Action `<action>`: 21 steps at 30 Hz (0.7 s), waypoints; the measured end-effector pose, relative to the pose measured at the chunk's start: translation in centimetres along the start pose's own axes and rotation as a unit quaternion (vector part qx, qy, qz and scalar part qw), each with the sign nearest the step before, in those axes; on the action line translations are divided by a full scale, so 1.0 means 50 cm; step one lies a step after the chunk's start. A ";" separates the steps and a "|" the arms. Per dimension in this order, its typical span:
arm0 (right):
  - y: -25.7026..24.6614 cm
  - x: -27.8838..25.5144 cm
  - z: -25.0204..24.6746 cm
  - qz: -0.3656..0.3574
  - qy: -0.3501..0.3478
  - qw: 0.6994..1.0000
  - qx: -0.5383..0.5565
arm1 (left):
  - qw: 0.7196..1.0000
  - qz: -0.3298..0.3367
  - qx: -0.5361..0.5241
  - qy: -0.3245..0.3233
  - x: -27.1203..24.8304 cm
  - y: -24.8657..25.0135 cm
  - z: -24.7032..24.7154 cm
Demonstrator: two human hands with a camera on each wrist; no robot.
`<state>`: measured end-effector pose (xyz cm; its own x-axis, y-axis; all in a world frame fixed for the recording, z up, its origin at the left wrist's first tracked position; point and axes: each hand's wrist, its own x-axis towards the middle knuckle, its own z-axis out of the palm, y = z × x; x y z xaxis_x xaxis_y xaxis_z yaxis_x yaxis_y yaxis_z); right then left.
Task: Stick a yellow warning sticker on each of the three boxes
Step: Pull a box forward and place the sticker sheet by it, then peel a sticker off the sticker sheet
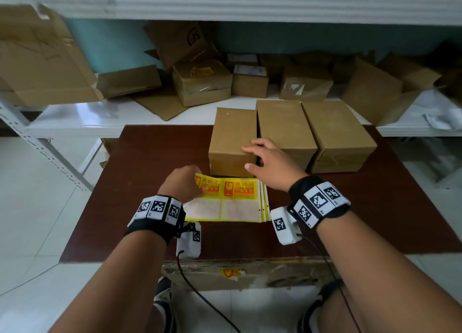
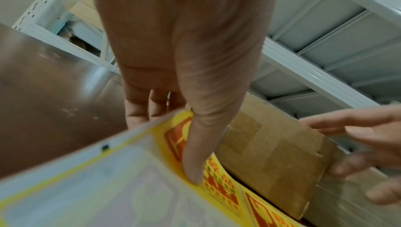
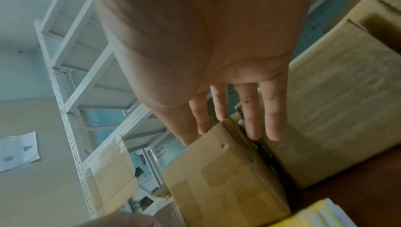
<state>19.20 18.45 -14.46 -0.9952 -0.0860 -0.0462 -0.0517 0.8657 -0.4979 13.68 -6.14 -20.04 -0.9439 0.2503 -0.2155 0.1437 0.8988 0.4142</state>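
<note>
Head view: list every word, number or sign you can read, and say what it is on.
"SF", seen upside down: tilted carton on the shelf.
Red wine-glass sign: sticker sheet; its red lettering is too blurred.
Yellow label on a shelf box: unreadable.
Wristband markers: patterns, no text.

Both forearms reach forward, each with a black wrist band covered in black-and-white square tags. The left hand (image 1: 183, 182) is knuckles up and curled over, thumb (image 2: 195, 153) pointing straight down and pressing, the other fingers (image 2: 136, 110) tucked underneath. The right hand (image 1: 268, 164) sits further forward, palm down, fingers (image 3: 273, 110) straight and slightly spread, thumb stuck out sideways toward the left.
</note>
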 end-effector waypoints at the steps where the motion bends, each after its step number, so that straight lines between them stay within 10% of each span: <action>1: -0.005 0.006 -0.009 -0.001 0.001 1.000 -0.014 | 1.000 0.008 0.002 0.000 -0.003 0.002 0.002; 21: -0.006 0.031 -0.016 -0.008 -0.033 0.999 -0.007 | 0.996 -0.004 0.027 -0.084 -0.023 0.031 0.027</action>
<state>17.62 18.47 -13.71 -0.9867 -0.1315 -0.0955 -0.0689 0.8709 -0.4867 15.37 -4.52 -20.36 -0.8826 0.2963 -0.3649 0.1572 0.9177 0.3649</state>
